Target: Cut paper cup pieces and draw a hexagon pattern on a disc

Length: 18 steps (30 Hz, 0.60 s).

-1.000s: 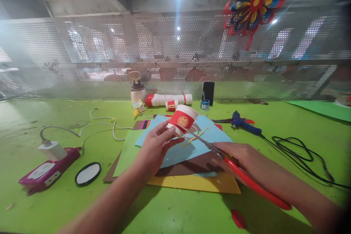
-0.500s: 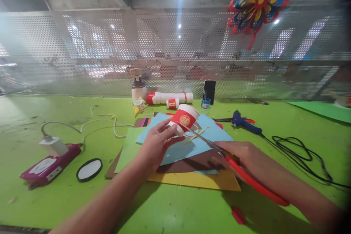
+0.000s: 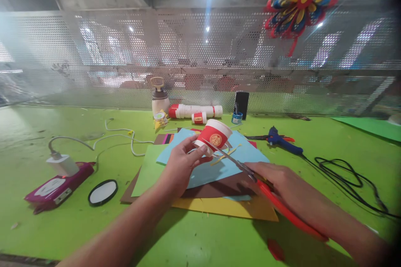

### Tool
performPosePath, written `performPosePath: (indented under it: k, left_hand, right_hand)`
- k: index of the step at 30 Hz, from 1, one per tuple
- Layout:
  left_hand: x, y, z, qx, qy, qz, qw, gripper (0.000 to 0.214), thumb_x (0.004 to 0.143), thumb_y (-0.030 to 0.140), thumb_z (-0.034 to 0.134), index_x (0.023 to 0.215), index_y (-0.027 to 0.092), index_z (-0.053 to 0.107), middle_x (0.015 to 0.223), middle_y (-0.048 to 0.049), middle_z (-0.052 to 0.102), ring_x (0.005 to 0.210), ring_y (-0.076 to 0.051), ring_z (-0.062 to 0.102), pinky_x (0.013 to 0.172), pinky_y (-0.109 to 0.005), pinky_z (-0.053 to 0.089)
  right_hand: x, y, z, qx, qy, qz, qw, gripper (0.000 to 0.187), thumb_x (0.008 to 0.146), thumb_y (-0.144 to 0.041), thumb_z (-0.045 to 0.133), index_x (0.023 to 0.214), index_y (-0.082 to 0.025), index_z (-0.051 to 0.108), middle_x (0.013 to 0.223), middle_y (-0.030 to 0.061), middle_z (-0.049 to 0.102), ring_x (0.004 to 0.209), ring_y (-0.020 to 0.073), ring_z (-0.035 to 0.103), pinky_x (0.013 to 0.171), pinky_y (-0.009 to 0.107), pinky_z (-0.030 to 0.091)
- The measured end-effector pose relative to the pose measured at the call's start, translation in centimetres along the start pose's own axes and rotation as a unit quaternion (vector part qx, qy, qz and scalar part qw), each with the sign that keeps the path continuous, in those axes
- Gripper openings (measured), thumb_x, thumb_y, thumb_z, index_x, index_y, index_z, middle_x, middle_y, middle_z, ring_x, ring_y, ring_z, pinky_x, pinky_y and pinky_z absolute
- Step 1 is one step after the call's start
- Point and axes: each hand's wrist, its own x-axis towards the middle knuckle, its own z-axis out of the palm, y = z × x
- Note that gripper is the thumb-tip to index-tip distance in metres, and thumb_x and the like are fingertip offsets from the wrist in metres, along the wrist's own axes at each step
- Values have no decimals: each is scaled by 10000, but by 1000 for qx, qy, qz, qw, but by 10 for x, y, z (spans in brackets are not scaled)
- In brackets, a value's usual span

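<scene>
My left hand (image 3: 186, 159) is closed around a red and white paper cup (image 3: 216, 134), which lies tilted on its side in the air, with a round gold emblem facing me. In my right hand (image 3: 272, 175) are scissors (image 3: 275, 202) with long red handles; their blades reach up to the cup's lower wall, by the emblem. Whether the blades are inside the paper I cannot tell. Thin white and yellow strips hang or lie just beneath the cup. Under both hands is a stack of coloured sheets, the light blue sheet (image 3: 200, 175) uppermost.
A blue glue gun (image 3: 283, 142) with a coiled black cord lies to the right. Left are a purple power strip (image 3: 59, 185) and a round black-rimmed disc (image 3: 102, 192). Behind stand a bottle (image 3: 160, 102), a white tube (image 3: 197, 111), a smaller cup (image 3: 199, 118) and a dark phone-like slab (image 3: 242, 104).
The whole view has shifted slightly, with most things appearing a little further right. Both hands keep their holds on the cup and the scissors, whose positions relative to each other look nearly the same.
</scene>
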Motion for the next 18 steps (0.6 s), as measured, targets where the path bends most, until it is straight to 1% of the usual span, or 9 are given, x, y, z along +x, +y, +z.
performPosePath:
  k: [2, 4, 7, 10, 12, 16, 18]
  left_hand:
    - [0, 0, 0, 2, 6, -1, 1000, 564, 699, 223, 790, 1190, 64, 561, 1071, -177, 670, 892, -247, 662, 814, -404, 550]
    - [0, -1, 1, 3, 11, 1, 1000, 576, 690, 218, 794, 1192, 64, 556, 1059, -180, 675, 899, -257, 665, 812, -411, 550]
    - [0, 0, 2, 0, 12, 3, 1000, 576, 697, 222, 789, 1201, 76, 552, 1079, -180, 670, 913, -262, 665, 820, -416, 547]
    - [-1, 1, 1, -7, 5, 3, 1000, 563, 704, 216, 780, 1205, 93, 555, 1080, -166, 668, 905, -246, 662, 817, -398, 546]
    - [0, 2, -1, -19, -2, -3, 1000, 507, 712, 219, 766, 1168, 96, 582, 1043, -152, 677, 873, -225, 659, 806, -380, 546]
    - [3, 2, -7, -35, -18, -24, 999, 305, 751, 264, 726, 992, 91, 656, 999, -140, 691, 840, -205, 650, 807, -375, 546]
    - [5, 1, -8, -28, -23, -19, 999, 279, 754, 269, 727, 961, 90, 671, 999, -141, 695, 856, -207, 648, 810, -365, 541]
  right_hand:
    - [0, 1, 0, -6, -14, -2, 1000, 273, 949, -404, 449, 1009, -240, 659, 1021, 65, 711, 945, 264, 650, 901, 395, 471]
    - [1, 0, 0, -5, -19, -3, 1000, 288, 954, -418, 439, 996, -235, 659, 1012, 63, 712, 940, 260, 651, 904, 391, 469]
    - [1, -5, -1, 9, -5, -7, 1000, 316, 951, -420, 439, 948, -222, 686, 943, 60, 728, 879, 250, 662, 842, 356, 496]
    - [0, -10, -3, 22, 9, -12, 1000, 311, 941, -395, 452, 915, -221, 707, 870, 49, 739, 803, 237, 667, 765, 323, 513]
    - [-1, -12, -4, 21, 11, -10, 1000, 304, 939, -386, 456, 903, -220, 708, 841, 44, 736, 777, 230, 664, 741, 314, 512]
    - [0, -11, -5, 8, -1, 6, 1000, 295, 940, -373, 464, 851, -202, 687, 793, 38, 715, 754, 217, 646, 713, 300, 497]
    - [1, -9, -5, 14, -11, 12, 1000, 277, 941, -346, 464, 845, -198, 677, 809, 32, 711, 764, 212, 640, 708, 292, 487]
